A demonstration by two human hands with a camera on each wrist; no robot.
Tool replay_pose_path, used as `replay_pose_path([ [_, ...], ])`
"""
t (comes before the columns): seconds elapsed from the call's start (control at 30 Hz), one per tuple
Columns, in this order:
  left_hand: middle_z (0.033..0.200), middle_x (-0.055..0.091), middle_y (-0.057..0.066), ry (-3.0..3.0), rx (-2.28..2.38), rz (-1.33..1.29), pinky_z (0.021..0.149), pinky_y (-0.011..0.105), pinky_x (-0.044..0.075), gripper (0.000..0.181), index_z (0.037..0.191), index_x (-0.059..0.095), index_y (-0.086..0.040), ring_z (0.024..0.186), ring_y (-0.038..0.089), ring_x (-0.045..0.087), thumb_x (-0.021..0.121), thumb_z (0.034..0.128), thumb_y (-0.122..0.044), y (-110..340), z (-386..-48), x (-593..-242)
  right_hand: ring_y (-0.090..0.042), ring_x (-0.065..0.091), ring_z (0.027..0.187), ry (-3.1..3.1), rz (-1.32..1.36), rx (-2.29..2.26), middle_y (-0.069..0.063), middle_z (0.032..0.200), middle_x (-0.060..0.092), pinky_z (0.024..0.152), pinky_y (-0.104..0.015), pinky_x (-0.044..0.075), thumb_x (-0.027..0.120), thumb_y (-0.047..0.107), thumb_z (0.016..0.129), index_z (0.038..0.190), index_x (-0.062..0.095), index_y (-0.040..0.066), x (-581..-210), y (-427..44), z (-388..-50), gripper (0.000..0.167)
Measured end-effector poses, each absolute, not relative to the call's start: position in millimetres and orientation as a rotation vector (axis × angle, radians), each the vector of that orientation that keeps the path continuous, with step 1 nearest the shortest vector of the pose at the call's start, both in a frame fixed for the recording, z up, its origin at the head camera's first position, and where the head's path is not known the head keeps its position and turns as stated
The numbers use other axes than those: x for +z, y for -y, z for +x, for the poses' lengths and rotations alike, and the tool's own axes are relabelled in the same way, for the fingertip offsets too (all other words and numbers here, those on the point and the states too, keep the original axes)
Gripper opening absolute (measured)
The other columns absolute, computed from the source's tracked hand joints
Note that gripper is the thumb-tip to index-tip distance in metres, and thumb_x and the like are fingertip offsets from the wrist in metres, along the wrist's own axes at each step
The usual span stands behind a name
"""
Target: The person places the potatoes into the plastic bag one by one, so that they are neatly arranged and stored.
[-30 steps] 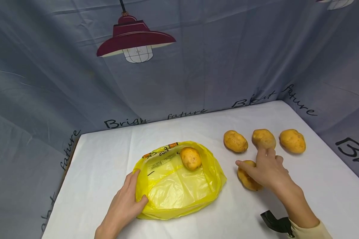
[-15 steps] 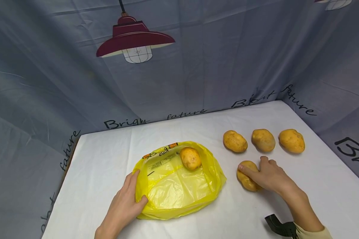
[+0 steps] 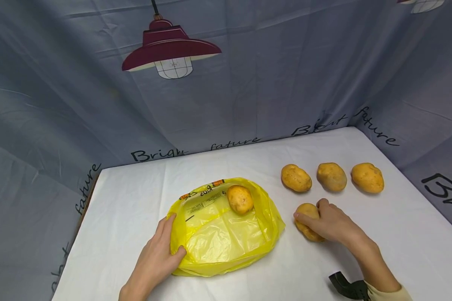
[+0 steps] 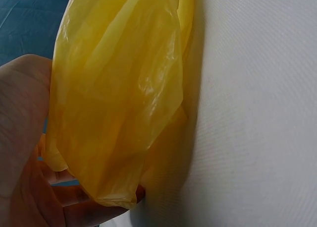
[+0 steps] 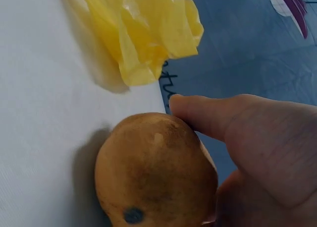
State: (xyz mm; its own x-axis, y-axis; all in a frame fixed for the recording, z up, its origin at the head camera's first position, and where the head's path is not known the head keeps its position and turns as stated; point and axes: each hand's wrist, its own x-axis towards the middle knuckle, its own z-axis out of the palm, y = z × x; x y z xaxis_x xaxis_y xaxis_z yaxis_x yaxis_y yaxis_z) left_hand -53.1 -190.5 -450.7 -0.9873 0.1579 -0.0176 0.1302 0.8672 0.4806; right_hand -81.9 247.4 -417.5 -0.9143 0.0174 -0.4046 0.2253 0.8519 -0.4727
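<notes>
A yellow plastic bag (image 3: 218,246) lies wide-mouthed on the white table, a potato (image 3: 240,200) inside near its back right. My left hand (image 3: 154,257) holds the bag's left rim, with the thumb toward the front; in the left wrist view the fingers show partly behind the thin plastic. To the right of the bag, my right hand (image 3: 337,223) grips another potato (image 3: 306,210) between thumb and fingers. The right wrist view shows this potato (image 5: 153,172) from the side, with a dark spot on its skin and the thumb on it.
Three potatoes rest in a row behind the right hand: a left one (image 3: 296,178), a middle one (image 3: 332,177) and a right one (image 3: 367,178). A grey curtain (image 3: 226,104) printed with lamps and lettering surrounds the table (image 3: 132,200). A black strap piece (image 3: 348,286) is at the right wrist.
My right hand has drawn back from the middle back potato and closed on the nearer one, which has shifted slightly left. The left hand and bag stay put.
</notes>
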Motion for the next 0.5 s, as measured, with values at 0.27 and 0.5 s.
replay_pose_path([
  [0.27,0.151,0.04,0.01,-2.981,0.763,0.228,0.087,0.051,0.051,0.084,0.156,0.031,-0.007,0.1,0.03,0.062,0.067,0.081,-0.02,191,-53,-451,-0.03,0.055,0.083,-2.597,0.175,-0.775,-0.016,0.095,0.057,0.065,-0.04,0.046,0.056,0.069,0.091,0.132,0.038,-0.017,-424,-242,-88,0.097],
  [0.5,0.151,0.04,0.009,-2.992,0.766,0.242,0.086,0.05,0.051,0.084,0.156,0.032,-0.007,0.102,0.03,0.062,0.067,0.0807,-0.02,191,-53,-452,-0.033,0.055,0.105,-2.384,0.254,-1.182,-0.027,0.124,0.054,0.08,-0.043,0.051,0.047,0.065,0.098,0.145,0.029,-0.015,-428,-265,-94,0.096],
])
